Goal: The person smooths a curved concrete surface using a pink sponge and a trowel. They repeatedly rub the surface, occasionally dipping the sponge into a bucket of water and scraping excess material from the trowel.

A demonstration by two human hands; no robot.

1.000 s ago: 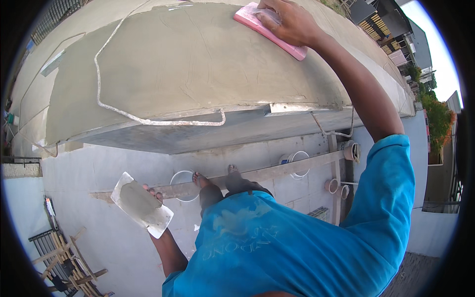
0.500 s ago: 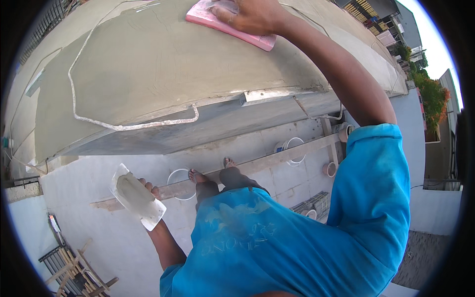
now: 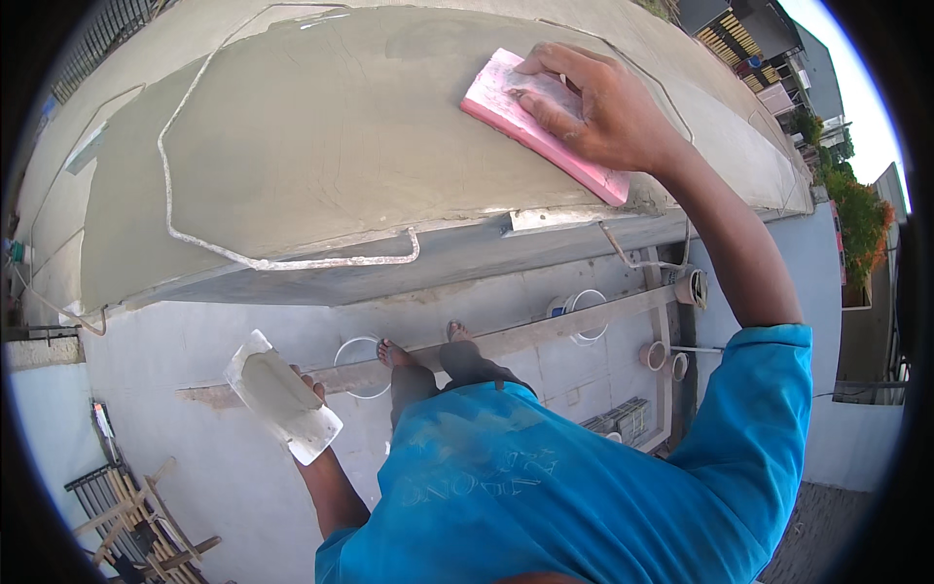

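Observation:
My right hand (image 3: 608, 112) grips a pink float (image 3: 545, 136), a thick flat block smeared with pale plaster. The float lies against the wet grey plaster surface (image 3: 321, 136), near its lower edge. Down at the left, my left hand (image 3: 309, 383) holds a white plasterer's hawk (image 3: 316, 438) from beneath, its fingers wrapped behind it. A layer of grey mortar (image 3: 279, 389) covers the middle of the hawk. A thin light-coloured metal strip (image 3: 555, 220) sits along the plaster's edge below the float.
My feet (image 3: 394, 353) stand by a narrow wooden plank (image 3: 525, 336). Bent rods (image 3: 331, 263) stick out over the plaster's edge. Beyond the plank are white buckets (image 3: 584, 316) and a small pot (image 3: 652, 355). Wooden sticks (image 3: 146, 526) are piled at lower left.
My right hand has drawn the pink float down and to the right, toward the plaster's lower edge. The hawk in my left hand has shifted only slightly.

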